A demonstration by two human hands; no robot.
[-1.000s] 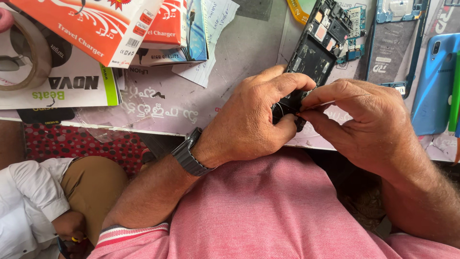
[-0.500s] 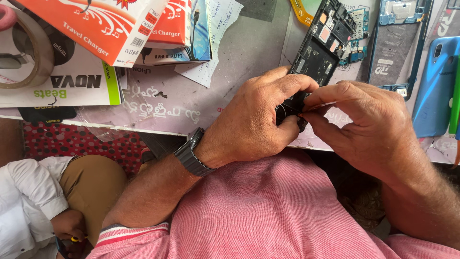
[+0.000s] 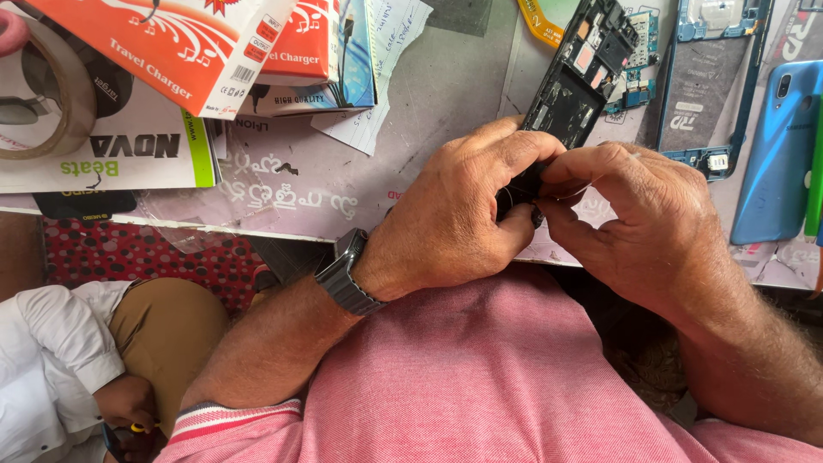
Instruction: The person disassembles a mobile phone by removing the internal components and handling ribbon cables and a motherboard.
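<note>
The left hand (image 3: 454,219) and the right hand (image 3: 639,223) are meeting over the near edge of the worktable (image 3: 429,111), fingers curled inward and pinching the near end of an opened phone frame (image 3: 579,77) between them; that end is mostly hidden under the fingertips. The dark frame, with its small circuit parts showing, is leaning away from the hands toward the far side. A dark wristwatch (image 3: 347,274) is sitting on the left wrist. To the right, another stripped phone body (image 3: 703,81) and a blue phone back (image 3: 776,154) are lying on the table. At far left, red-and-white boxes (image 3: 171,47) and a tape roll (image 3: 56,99) are resting. Another person in a white sleeve (image 3: 51,369) is sitting below, near left.
</note>
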